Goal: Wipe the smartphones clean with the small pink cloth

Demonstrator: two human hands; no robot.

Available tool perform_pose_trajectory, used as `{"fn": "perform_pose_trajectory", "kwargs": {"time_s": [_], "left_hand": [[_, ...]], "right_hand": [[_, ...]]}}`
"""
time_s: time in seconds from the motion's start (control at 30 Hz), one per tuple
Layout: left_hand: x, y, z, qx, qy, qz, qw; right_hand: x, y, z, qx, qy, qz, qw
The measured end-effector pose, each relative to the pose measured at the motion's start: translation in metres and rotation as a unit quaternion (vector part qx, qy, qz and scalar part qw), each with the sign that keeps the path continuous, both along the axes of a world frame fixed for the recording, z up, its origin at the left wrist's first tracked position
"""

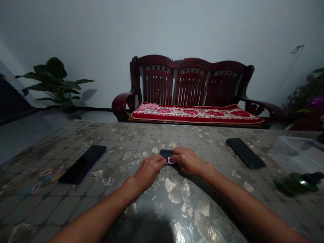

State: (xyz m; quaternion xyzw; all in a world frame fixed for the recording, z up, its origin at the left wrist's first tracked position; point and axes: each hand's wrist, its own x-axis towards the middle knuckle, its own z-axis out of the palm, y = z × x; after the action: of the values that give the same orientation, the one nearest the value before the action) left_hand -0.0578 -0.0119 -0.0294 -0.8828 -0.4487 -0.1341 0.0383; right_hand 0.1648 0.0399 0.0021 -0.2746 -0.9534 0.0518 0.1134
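A small dark phone (165, 153) lies flat on the table between my hands, partly covered by them. My left hand (150, 169) has its fingers closed together at the phone's near left edge, steadying it. My right hand (186, 159) reaches over the right part of the phone. Its bent fingers pinch a small pink cloth (170, 160) against the phone's surface. Most of the cloth and the phone's right end are hidden under those fingers.
A black phone (83, 165) and several coloured elastic bands (52, 174) lie left. On the right are another dark phone (245, 153), a clear plastic box (298, 153) and a green bottle (291, 184) on its side. Beyond the table (121, 135) stands a wooden bench (193, 64).
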Motion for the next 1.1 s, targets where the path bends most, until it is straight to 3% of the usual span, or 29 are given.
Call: {"fn": "perform_pose_trajectory", "kwargs": {"time_s": [0.17,0.4,0.6,0.83,1.1], "left_hand": [[0.000,0.000,0.001,-0.003,0.009,0.005,1.000],[0.001,-0.001,0.002,0.003,0.005,0.005,1.000],[0.001,0.000,-0.001,0.019,-0.001,0.001,1.000],[-0.001,0.002,-0.006,0.038,-0.006,-0.002,0.999],[0.000,0.001,-0.003,0.031,0.002,0.003,1.000]], "right_hand": [[-0.004,-0.001,-0.005,0.013,0.014,-0.059,0.998],[0.007,-0.012,0.000,-0.011,0.004,-0.016,1.000],[0.021,-0.005,-0.006,-0.015,0.022,-0.124,0.992],[0.036,-0.001,-0.010,-0.025,0.032,-0.265,0.963],[0.031,-0.019,-0.008,-0.061,0.038,-0.166,0.983]]}}
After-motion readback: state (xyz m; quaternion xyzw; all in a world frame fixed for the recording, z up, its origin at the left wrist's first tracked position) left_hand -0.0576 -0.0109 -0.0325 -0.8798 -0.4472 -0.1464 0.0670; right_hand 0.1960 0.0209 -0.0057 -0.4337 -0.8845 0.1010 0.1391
